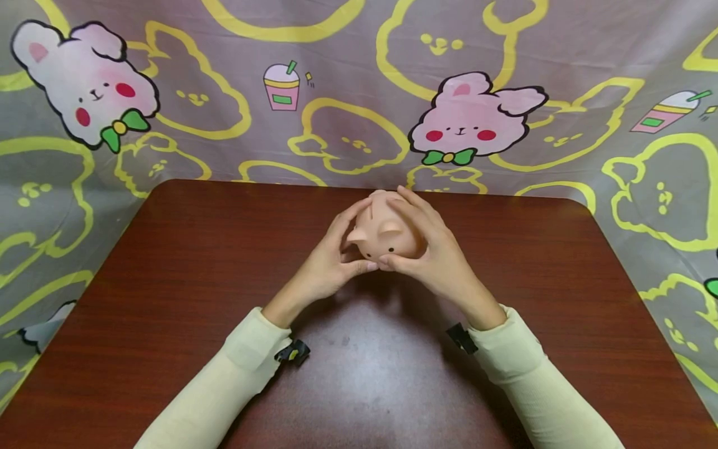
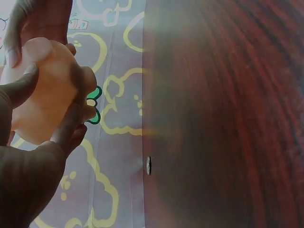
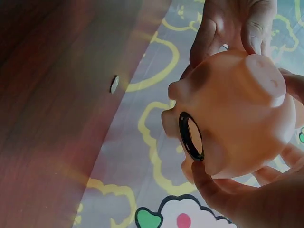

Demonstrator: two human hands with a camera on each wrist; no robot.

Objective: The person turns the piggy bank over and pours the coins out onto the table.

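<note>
A pink piggy bank [image 1: 387, 227] is held up off the table between both hands, its coin slot upward and its face towards me. My left hand [image 1: 331, 252] grips its left side, thumb near the snout. From the other side my right hand [image 1: 440, 252] holds it, thumb by the snout and fingers spread over the back. On the belly, a black ring [image 3: 191, 137] shows in the right wrist view, with a right fingertip at its edge. A small coin [image 3: 114, 84] lies on the table beyond the piggy bank; in the head view it is hidden.
The dark red-brown wooden table [image 1: 196, 280] has rounded far corners. A grey curtain [image 1: 235, 137] printed with cartoon animals and drink cups hangs close behind and beside it. Dark straps with small devices [image 1: 293, 352] sit at the cuffs of both pale sleeves [image 1: 527, 362].
</note>
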